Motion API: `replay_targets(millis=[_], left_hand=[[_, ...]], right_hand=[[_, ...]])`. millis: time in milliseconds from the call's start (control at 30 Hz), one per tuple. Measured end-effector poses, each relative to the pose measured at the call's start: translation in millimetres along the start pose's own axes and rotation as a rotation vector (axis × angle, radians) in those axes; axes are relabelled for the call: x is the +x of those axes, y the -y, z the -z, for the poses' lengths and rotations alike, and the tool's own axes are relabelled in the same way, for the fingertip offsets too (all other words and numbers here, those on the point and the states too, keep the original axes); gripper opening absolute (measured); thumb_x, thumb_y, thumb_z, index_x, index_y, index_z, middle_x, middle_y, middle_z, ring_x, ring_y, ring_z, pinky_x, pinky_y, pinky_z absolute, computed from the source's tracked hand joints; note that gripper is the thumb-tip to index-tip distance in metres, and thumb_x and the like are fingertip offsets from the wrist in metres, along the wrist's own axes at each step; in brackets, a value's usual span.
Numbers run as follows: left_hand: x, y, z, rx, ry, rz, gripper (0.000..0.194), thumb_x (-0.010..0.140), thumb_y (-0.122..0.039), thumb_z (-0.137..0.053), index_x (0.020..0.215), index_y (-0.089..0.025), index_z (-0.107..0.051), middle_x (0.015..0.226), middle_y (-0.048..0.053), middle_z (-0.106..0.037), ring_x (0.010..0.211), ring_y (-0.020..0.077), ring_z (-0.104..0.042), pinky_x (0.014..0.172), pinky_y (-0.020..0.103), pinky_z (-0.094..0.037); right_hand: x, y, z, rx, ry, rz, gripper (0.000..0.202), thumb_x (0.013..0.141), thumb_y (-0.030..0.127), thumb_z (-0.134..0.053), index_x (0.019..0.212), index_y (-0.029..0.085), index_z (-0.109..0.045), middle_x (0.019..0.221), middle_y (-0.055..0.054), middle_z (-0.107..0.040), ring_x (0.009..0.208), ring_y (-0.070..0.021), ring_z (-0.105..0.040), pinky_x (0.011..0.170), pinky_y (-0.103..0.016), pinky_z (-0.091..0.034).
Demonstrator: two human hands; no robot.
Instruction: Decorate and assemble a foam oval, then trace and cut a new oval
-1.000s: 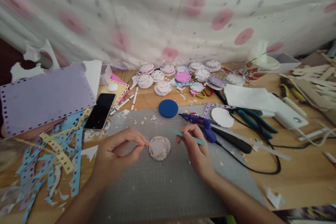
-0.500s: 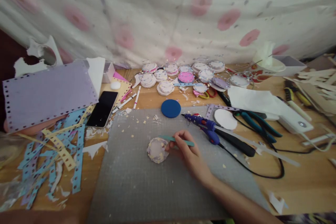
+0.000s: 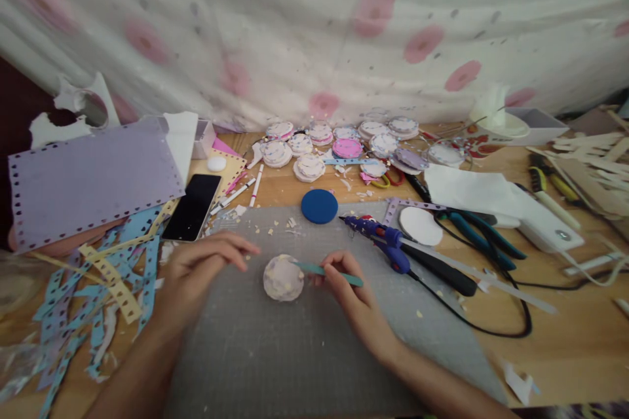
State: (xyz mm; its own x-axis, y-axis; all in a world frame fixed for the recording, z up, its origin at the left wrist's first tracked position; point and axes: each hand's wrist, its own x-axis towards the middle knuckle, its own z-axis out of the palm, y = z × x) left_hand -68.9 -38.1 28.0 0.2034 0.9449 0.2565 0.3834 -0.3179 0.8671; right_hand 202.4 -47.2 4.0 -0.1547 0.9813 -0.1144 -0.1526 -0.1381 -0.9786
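My right hand grips slim teal tweezers between thumb and fingers. The tip points left, over the edge of a small round white disc with a speckled rim. That disc lies on the grey cutting mat. To its left my left hand hovers with fingers stretched out towards the disc, apart from it and holding nothing I can see. Beyond the disc sits a blue round lid-like piece. Small yellowish bits are scattered on the mat near it.
A blue glue gun with a black cable lies right of centre, beside a white disc and teal-handled pliers. Several decorated discs stand along the back. A phone and cut paper strips lie at left.
My left hand has come in from the lower left to beside the disc. The small disc has shifted slightly left. My right hand still holds the tweezers in nearly the same place.
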Motion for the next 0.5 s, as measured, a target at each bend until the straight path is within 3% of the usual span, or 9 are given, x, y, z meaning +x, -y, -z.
replay_targets(millis=[33,100,233,300,367,433,500], left_hand=[[24,1,-10.2,0.030,0.027,0.019,0.025,0.090,-0.027,-0.052,0.078,-0.019,-0.072,0.095,0.008,-0.071,0.089,0.0229,-0.066,0.080,0.035,-0.052],[52,6,-27.9,0.101,0.015,0.044,0.022,0.088,-0.025,-0.053,0.077,-0.019,-0.071,0.086,0.006,-0.071,0.085,0.0199,-0.066,0.077,0.031,-0.051],[58,19,-46.9,0.224,-0.040,0.005,0.018,0.087,-0.025,-0.057,0.073,-0.018,-0.067,0.078,0.003,-0.066,0.078,0.0163,-0.062,0.076,0.027,-0.049],[58,22,-49.2,0.248,-0.043,-0.051,0.013,0.087,-0.023,-0.058,0.089,-0.019,-0.069,0.089,0.004,-0.066,0.082,0.0157,-0.062,0.079,0.027,-0.048],[59,21,-48.2,0.230,-0.017,-0.100,0.019,0.088,-0.022,-0.057,0.103,-0.021,-0.068,0.102,0.006,-0.064,0.091,0.0159,-0.061,0.086,0.029,-0.047],[58,15,-45.4,0.171,0.096,-0.127,0.022,0.090,-0.022,-0.053,0.107,-0.023,-0.067,0.111,0.006,-0.062,0.102,0.0170,-0.059,0.094,0.030,-0.044],[53,7,-43.1,0.090,0.303,-0.115,0.024,0.091,-0.028,-0.054,0.112,-0.025,-0.065,0.117,0.005,-0.061,0.110,0.0188,-0.057,0.098,0.032,-0.042]], right_hand=[[-1,0,0,0.023,0.017,-0.013,0.022,0.094,0.043,-0.046,0.089,0.022,-0.049,0.082,0.000,-0.057,0.082,-0.0149,-0.053,0.078,-0.028,-0.040],[-3,-1,1,0.065,0.053,-0.039,0.022,0.094,0.043,-0.047,0.089,0.022,-0.050,0.082,0.001,-0.056,0.081,-0.0145,-0.053,0.078,-0.028,-0.040],[-6,1,5,0.081,0.122,-0.087,0.022,0.094,0.043,-0.047,0.088,0.022,-0.050,0.080,0.001,-0.054,0.079,-0.0139,-0.051,0.077,-0.028,-0.038],[-7,4,6,0.053,0.160,-0.092,0.023,0.094,0.043,-0.047,0.087,0.021,-0.051,0.079,0.001,-0.055,0.079,-0.0140,-0.051,0.077,-0.027,-0.037],[-7,7,7,0.040,0.199,-0.096,0.024,0.093,0.043,-0.049,0.087,0.021,-0.052,0.079,0.001,-0.054,0.078,-0.0140,-0.050,0.076,-0.027,-0.037],[-8,7,7,0.051,0.221,-0.103,0.024,0.092,0.043,-0.050,0.086,0.021,-0.052,0.079,0.001,-0.054,0.077,-0.0138,-0.050,0.075,-0.027,-0.037],[-8,5,7,0.088,0.219,-0.113,0.023,0.092,0.043,-0.051,0.086,0.021,-0.052,0.079,0.001,-0.054,0.078,-0.0140,-0.051,0.075,-0.028,-0.037]])
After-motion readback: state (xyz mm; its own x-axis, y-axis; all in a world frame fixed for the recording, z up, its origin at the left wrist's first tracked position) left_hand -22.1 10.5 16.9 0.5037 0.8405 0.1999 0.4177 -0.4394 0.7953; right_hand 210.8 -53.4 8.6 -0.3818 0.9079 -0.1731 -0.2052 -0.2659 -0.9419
